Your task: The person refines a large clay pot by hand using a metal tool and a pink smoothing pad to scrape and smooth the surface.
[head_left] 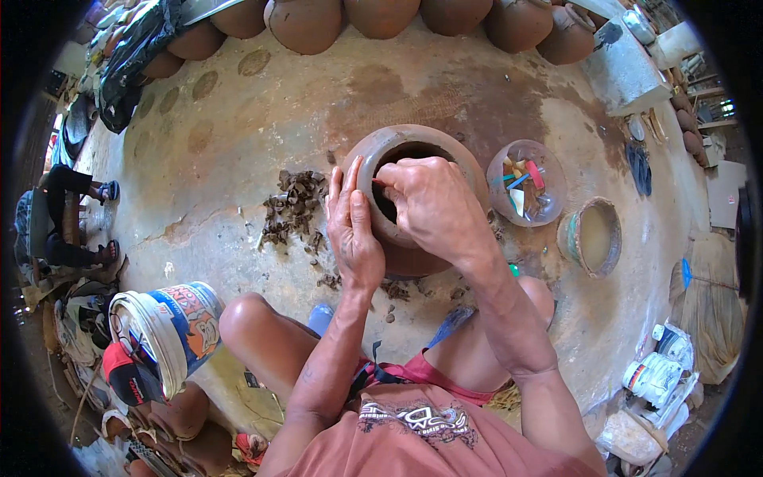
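Observation:
A brown clay pot with a wide dark mouth sits between my bent legs. My left hand lies along its left rim and outer wall with fingers stretched out. My right hand is closed at the opening, fingertips curled down inside; a small reddish bit shows by them, too small to name. Dark clay shavings lie heaped left of the pot. To its right stand a clear tub holding small coloured tools and a basin of cloudy water.
Several clay pots line the back edge, near a black plastic sheet and a concrete block. Another person's sandalled feet are at the left. A white bucket stands by my left knee; containers lie at lower right.

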`<state>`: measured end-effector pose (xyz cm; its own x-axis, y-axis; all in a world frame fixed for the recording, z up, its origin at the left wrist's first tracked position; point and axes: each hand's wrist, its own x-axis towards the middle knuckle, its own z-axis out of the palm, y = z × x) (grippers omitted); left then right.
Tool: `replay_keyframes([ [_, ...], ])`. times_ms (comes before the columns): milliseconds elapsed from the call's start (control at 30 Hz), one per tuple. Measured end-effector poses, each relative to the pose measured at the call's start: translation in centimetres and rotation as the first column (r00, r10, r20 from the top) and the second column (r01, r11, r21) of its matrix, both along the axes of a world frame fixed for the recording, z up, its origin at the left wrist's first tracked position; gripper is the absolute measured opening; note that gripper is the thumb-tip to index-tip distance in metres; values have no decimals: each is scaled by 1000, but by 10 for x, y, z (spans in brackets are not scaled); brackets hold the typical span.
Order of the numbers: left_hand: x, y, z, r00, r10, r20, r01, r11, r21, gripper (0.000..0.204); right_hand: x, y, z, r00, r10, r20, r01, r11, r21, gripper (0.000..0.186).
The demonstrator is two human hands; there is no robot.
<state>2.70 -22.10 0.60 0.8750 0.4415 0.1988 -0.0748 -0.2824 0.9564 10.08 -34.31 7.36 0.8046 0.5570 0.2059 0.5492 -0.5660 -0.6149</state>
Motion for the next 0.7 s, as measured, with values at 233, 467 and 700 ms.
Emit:
replay_keyframes([
  [233,25,23,-15,990,-124,70,130,988,-83,48,11,-4,-7,989,149,-6,-149,989,13,13],
  [467,57,39,-11,947,-309,89,317,944,-92,47,16,-11,2,976,211,-51,-213,976,-40,11],
  [700,75,49,-13,917,-392,70,398,895,-199,45,21,-20,8,958,247,-147,-262,960,-94,11],
])
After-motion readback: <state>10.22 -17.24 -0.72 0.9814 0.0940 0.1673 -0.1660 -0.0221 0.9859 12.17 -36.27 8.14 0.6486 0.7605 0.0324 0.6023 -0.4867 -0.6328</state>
